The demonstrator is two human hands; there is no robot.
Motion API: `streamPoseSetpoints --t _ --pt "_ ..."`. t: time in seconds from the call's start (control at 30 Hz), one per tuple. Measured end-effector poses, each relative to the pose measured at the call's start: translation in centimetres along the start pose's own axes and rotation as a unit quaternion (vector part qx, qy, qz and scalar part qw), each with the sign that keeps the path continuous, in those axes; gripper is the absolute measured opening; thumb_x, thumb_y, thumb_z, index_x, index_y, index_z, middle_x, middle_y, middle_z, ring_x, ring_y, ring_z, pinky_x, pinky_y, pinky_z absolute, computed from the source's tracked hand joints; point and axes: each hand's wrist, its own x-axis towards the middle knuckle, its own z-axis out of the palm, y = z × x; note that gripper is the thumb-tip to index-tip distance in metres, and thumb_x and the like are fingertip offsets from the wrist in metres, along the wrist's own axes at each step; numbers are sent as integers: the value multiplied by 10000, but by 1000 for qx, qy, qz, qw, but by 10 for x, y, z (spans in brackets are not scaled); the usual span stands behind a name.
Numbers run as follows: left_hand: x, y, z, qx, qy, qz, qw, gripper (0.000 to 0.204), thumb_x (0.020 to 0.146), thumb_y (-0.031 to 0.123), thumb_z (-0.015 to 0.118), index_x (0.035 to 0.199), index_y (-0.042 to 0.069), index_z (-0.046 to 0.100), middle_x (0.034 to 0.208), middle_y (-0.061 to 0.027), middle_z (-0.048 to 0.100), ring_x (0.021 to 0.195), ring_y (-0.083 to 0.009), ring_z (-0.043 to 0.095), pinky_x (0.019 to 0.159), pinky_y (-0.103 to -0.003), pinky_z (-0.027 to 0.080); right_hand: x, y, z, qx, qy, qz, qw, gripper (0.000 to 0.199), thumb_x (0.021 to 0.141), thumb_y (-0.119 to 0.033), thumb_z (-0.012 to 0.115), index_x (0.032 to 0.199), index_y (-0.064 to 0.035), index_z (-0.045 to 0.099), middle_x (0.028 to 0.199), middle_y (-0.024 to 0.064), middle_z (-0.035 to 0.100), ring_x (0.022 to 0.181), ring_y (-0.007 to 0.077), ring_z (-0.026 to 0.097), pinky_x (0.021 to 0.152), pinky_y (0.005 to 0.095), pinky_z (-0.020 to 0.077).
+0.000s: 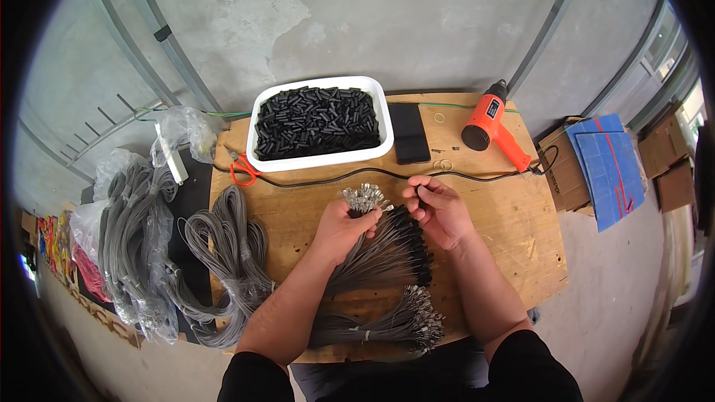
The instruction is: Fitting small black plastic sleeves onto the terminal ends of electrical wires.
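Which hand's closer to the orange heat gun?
Right. The right hand is below and left of the heat gun in the picture, not touching it. The left hand, gripping silver-tipped cable ends, is farther left.

A bundle of thin wires [364,198] is gripped in the left hand [344,228], its shiny silvery connector ends clustered and pointing up. Just beside it, apart, 1 small black piece [421,193], partly hidden, sits pinched in the right hand's [441,212] fingertips.
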Motion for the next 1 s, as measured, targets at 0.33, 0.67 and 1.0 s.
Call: streamPoseSetpoints --t 0.33,0.67,1.0 --pt "0 1 -3 -17 -5 -11 1000 111 885 53 705 965 -9 658 816 -36 632 680 -131 588 610 -279 480 -5 2 14 -47 -12 0 999 150 1020 -153 525 1135 -62 558 948 122 696 698 143 597 567 237 428" --pt "0 1 -3 2 -16 10 1000 92 883 43 698 938 -4 639 792 -33 620 660 -135 582 598 -281 466 -5 5 7 -92 -15 17 995 86 922 -78 685 984 -21 701 837 32 662 648 77 532 551 208 380" --pt "-1 0 -3 -26 -4 10 1000 79 879 33 693 927 -3 641 779 -38 619 649 -141 577 595 -289 464 -10 12 20 -188 31 -44 981 152 877 11 726 1025 -20 711 801 -28 635 634 18 480 558 168 355"
